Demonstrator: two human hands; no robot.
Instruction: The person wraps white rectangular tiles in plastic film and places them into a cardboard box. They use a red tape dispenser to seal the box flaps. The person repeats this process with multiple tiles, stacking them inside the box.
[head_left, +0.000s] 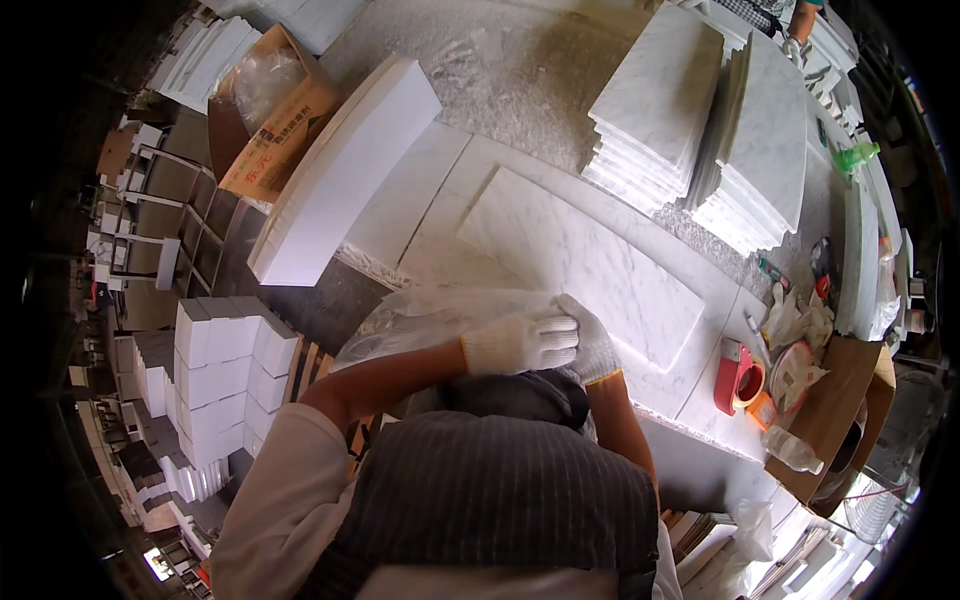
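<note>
Many white blocks (215, 375) stand in a pile on the left, and a hard bump might make the top ones fall. Next comes an open cardboard box (275, 145) with clear plastic in it, and a long white block (345, 175) sits beside it at the left end of the bench (430, 250). The near end of that block seems to stick out past the edge, so a knock from an arm could tip it. Then a clear plastic sheet (425, 308) lies crumpled by the person's left arm; it is thin and looks slippery, so a sleeve or a finger might catch it and drag it along. The left hand (520, 345), in a white glove, has its fingers pressed together against the right hand (592, 345), which wears a white glove too. I cannot tell if the right fingers are bent around something or pinching anything. The big pale stone slab (600, 265) lies flat on the bench, just past the hands. One corner is near the front edge, so a push the wrong way could make it slide and chip, and smooth gloves might slip on it. On the right, a red tape holder (738, 378) and a clear bottle (793, 450) lie near the edge, and the bottle could roll off if bumped.
</note>
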